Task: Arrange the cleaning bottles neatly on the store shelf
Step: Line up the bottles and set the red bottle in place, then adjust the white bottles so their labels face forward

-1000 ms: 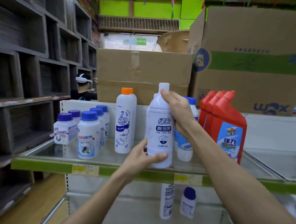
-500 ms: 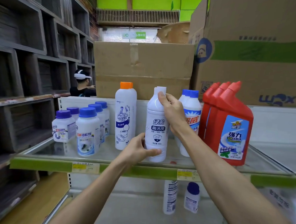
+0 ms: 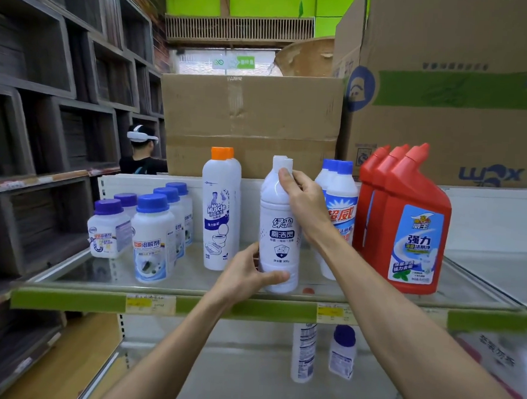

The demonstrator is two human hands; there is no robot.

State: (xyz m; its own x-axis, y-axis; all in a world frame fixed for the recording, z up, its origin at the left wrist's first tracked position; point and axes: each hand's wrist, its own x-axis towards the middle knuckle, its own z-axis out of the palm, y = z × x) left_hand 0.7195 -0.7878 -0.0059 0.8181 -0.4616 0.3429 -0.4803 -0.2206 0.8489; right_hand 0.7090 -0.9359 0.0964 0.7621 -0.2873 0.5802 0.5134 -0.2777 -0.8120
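Observation:
A tall white bottle with a white cap (image 3: 280, 230) stands upright on the glass shelf (image 3: 191, 279) near its front edge. My left hand (image 3: 246, 274) grips its base, thumb across the front. My right hand (image 3: 305, 201) grips its shoulder and neck from the right. Left of it stands an orange-capped white bottle (image 3: 220, 212), with another like it right behind. Right of it are blue-capped white bottles (image 3: 341, 203), then a row of red angled-neck bottles (image 3: 407, 225). Several short blue-capped jars (image 3: 153, 236) fill the shelf's left part.
Large cardboard boxes (image 3: 251, 122) sit on top behind the shelf. A green price strip (image 3: 67, 300) runs along the shelf's front. Two bottles (image 3: 303, 351) stand on the lower shelf. Dark wooden cubbies (image 3: 47, 111) line the left, where a person with a white headset (image 3: 141, 150) stands.
The white bottle has come down and back onto the shelf, now standing in line with the other bottles. Both hands stayed on it.

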